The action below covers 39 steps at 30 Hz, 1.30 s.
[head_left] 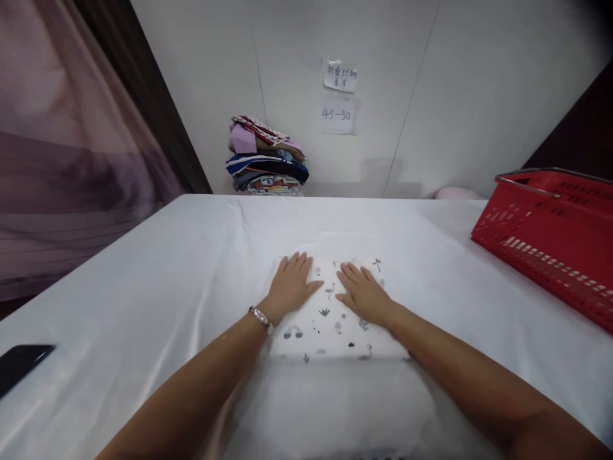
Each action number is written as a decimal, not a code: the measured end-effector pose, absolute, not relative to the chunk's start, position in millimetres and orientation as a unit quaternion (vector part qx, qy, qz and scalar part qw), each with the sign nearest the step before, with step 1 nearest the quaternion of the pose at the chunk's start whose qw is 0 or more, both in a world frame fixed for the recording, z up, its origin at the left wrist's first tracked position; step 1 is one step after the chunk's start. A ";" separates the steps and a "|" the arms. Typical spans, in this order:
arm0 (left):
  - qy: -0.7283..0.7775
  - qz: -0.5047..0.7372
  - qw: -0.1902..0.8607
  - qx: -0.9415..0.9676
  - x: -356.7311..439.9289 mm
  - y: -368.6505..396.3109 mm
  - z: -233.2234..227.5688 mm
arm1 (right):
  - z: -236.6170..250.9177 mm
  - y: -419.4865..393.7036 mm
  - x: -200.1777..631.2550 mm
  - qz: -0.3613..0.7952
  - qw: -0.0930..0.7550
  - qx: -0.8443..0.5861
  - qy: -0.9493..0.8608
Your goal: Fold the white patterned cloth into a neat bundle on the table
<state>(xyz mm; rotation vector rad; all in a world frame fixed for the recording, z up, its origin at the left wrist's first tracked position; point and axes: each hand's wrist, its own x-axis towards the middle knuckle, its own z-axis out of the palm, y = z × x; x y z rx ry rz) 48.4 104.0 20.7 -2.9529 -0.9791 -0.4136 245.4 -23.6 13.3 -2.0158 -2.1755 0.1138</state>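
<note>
Wears a shiny, silvery bracelet [262, 320] close behind the left hand [292, 286], shaped as a slim curved band with bright and darker patches, with finer pattern too small to tell. Goes bare along the left forearm [205, 377], the right forearm [460, 360] and the right hand [364, 295].

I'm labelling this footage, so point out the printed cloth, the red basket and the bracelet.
Printed cloth [331, 321], head view: the middle of its patterned upper face.
Red basket [550, 225], head view: its side wall, below the rim.
Bracelet [262, 320], head view: its band.
</note>
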 end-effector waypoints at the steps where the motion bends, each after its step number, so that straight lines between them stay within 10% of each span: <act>1: -0.315 -0.119 -0.012 -0.942 48.4 102.0 14.5 | 9.6 -23.0 242.5 0.050 0.075 -0.672 -0.735; 39: -0.441 -0.108 -0.161 -0.876 7.5 69.2 15.4 | 0.2 -26.4 278.0 0.078 0.068 -0.757 -0.645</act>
